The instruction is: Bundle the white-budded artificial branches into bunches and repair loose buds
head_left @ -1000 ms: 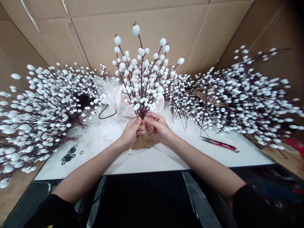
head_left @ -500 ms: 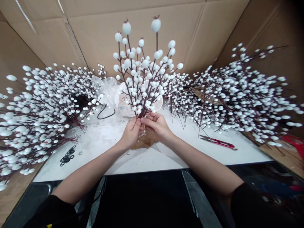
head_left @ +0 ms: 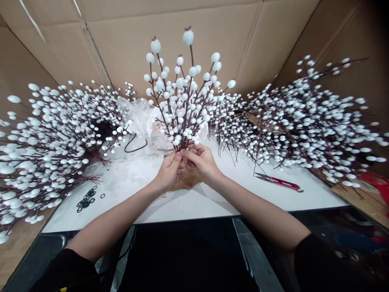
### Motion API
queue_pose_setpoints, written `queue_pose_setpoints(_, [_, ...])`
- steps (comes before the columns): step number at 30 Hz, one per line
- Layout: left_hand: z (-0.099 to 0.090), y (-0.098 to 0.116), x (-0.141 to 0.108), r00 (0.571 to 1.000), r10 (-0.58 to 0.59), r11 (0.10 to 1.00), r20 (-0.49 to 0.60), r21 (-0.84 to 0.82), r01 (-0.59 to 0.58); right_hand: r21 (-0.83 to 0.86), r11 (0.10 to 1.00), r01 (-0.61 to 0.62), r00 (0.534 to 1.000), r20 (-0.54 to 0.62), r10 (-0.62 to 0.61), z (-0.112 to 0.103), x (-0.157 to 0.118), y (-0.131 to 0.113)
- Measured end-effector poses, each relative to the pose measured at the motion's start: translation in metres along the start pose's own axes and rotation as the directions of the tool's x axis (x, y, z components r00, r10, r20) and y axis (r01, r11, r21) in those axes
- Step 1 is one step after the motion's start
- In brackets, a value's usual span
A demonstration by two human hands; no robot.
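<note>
So the white worktop [head_left: 121,207] has big piles of white-berry stems [head_left: 310,121] heaped along its right side, and more berry bundles [head_left: 54,125] spilling over the left edge. In the middle, both hands, left [head_left: 168,170] and right [head_left: 203,164], are closed, fingers pinching the base of an upright berry bunch [head_left: 185,101], above a brown patch [head_left: 187,180] partway to the near edge. There's crumpled clear plastic [head_left: 138,115] toward the far edge, red-handled snips [head_left: 281,182] by the near right corner, and little black rings [head_left: 86,199] near the left edge.
</note>
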State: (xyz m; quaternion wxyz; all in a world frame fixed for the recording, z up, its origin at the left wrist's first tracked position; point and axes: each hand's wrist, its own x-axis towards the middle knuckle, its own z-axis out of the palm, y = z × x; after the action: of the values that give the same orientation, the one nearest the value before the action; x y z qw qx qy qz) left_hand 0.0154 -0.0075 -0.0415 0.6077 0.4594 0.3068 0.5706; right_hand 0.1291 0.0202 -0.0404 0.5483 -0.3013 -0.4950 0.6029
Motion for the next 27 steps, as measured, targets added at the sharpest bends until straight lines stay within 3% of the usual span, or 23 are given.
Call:
queue_pose_setpoints(8, [-0.001,-0.005,0.001,1.000,0.001,1.000,-0.023,0.028,0.000,-0.059,0.997,0.042,0.996,-0.078,-0.047,0.000,-0.004,0.003])
queue_pose_setpoints(15, [-0.001,-0.005,0.001,0.998,0.027,0.998,-0.059,0.052,-0.024,-0.011,1.000,0.021,0.998,-0.064,-0.022,0.002,-0.005,0.003])
queue_pose_setpoints(20, [-0.001,-0.002,0.000,1.000,0.015,1.000,0.008,-0.006,-0.015,-0.074,0.992,0.103,0.990,-0.091,-0.110,0.005,-0.007,-0.001])
queue_pose_setpoints(27, [0.002,0.010,-0.004,0.985,-0.077,0.982,0.154,-0.162,0.102,-0.131,0.975,0.180,0.978,-0.084,-0.192,0.012,-0.020,-0.012])
